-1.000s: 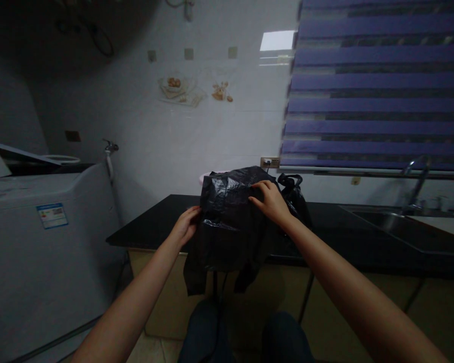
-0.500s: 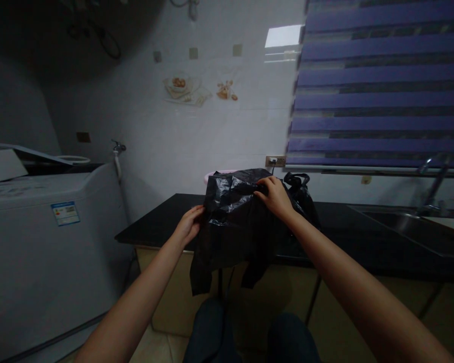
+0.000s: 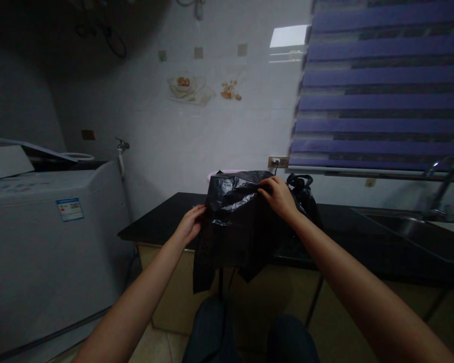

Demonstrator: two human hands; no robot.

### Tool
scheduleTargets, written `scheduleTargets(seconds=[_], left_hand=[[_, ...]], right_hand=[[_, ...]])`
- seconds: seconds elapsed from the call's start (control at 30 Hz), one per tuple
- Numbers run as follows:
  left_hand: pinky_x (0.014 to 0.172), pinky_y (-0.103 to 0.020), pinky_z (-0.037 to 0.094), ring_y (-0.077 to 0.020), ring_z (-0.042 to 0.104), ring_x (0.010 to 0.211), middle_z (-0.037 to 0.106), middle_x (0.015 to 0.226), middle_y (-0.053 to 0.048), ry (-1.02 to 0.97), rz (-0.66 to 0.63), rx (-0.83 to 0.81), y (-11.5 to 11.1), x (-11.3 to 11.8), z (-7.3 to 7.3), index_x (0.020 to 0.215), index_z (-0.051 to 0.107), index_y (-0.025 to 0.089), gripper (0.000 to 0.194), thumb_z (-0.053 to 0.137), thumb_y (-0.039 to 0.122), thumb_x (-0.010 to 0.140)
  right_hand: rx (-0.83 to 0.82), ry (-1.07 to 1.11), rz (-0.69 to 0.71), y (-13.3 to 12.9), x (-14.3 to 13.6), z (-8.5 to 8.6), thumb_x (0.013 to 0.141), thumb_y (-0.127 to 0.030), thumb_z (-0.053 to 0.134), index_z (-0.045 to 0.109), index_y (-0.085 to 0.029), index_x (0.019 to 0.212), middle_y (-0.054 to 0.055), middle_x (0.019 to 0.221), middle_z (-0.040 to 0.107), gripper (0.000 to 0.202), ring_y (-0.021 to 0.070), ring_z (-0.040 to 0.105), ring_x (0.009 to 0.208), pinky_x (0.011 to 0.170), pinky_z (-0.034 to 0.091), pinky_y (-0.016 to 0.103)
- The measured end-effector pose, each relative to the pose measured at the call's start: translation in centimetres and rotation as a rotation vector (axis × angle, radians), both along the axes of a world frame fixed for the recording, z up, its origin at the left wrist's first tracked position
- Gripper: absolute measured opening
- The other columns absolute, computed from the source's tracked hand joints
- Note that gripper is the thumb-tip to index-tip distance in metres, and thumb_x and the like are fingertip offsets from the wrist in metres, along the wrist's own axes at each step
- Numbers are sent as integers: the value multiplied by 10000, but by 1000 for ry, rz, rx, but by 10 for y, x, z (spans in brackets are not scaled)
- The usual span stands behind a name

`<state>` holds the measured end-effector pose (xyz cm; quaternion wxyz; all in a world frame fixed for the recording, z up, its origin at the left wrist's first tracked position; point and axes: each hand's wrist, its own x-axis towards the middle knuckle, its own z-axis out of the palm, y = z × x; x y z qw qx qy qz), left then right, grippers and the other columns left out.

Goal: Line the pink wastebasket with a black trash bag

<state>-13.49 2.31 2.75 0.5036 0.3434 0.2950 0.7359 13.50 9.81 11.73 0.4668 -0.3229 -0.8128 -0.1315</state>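
A black plastic bag is spread between my hands over the counter's front edge, its lower corners hanging down. My left hand pinches the bag's left edge between thumb and fingers. On the upper right side, my right hand grips the plastic with thumb and fingertips. Behind the bag shows part of a pink rim; what it belongs to is hidden. A second black bag with its top knotted stands just right of my right hand.
The dark countertop runs to a metal sink with a faucet at right. At left stands a white washing machine, near a wall tap. A socket with a plugged-in cord is on the wall behind. My knees are below the counter.
The bag's lower right corner has shifted slightly left and up. Both hands keep their hold on the bag. The whole view has moved a little.
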Motion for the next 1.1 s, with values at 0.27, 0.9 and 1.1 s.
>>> scheduleTargets(seconds=[0.27,0.9,1.1], left_hand=[[630,-227,459,-124,613,633,688,703,-9,-1,-9,-18,-3,1,2,734,668,141,179,766,106,589],[602,-220,449,-118,606,593,667,645,7,-39,13,-64,-7,5,4,719,650,149,200,752,66,569],[588,-219,447,-115,595,581,665,646,6,-41,2,-63,-8,8,7,729,660,148,201,750,76,564]], right_hand=[[-24,12,-6,-4,3,3,837,-244,566,651,-182,890,97,928,604,117,251,570,948,858,458,405],[-17,5,-32,-13,16,13,844,-256,562,706,-179,857,87,843,608,163,237,572,898,819,455,379],[-4,-5,-31,-13,23,17,829,-237,561,677,-176,907,80,852,638,152,227,590,852,793,456,368]])
